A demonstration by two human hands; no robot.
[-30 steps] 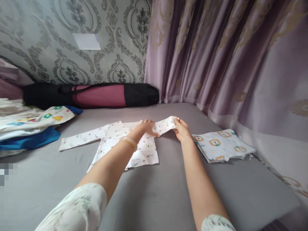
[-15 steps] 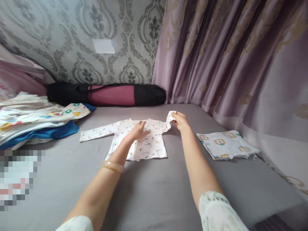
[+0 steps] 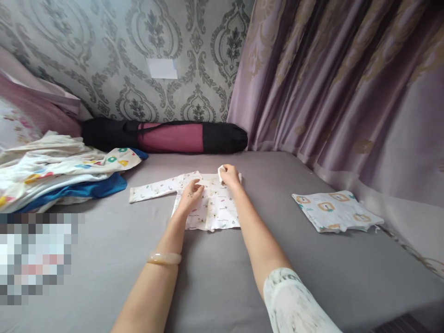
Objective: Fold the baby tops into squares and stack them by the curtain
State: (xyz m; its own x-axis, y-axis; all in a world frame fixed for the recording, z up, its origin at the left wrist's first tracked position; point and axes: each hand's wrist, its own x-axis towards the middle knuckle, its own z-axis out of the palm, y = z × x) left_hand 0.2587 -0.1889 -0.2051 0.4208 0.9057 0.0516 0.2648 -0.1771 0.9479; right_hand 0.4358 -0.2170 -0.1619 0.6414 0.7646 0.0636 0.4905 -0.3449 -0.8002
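A small white long-sleeved baby shirt [image 3: 222, 210] with a tiny print lies spread on the grey sheet. Its left sleeve [image 3: 154, 189] stretches out flat to the side. My right hand [image 3: 229, 175] pinches the cuff of the right sleeve, raised a little above the shirt's upper part. The rest of that sleeve is mostly hidden behind the hand. Over the left half of the chest is my left hand [image 3: 191, 196], fingers apart and slightly bent, with nothing in it; whether it touches the cloth I cannot tell. A pale bangle [image 3: 164, 258] circles the left forearm.
At right lies a folded white cloth [image 3: 338, 210] with orange animal patches. A heap of clothes [image 3: 65, 171] is piled at left. Along the wall runs a long black and maroon bag [image 3: 169, 137]. Purple curtains [image 3: 305, 83] hang at the right, beside the grey-sheeted bed [image 3: 222, 286].
My right hand has carried the sleeve cuff leftward, from beyond the shirt's right side to over its body. My left hand has moved toward the shirt's left half. The view has shifted slightly.
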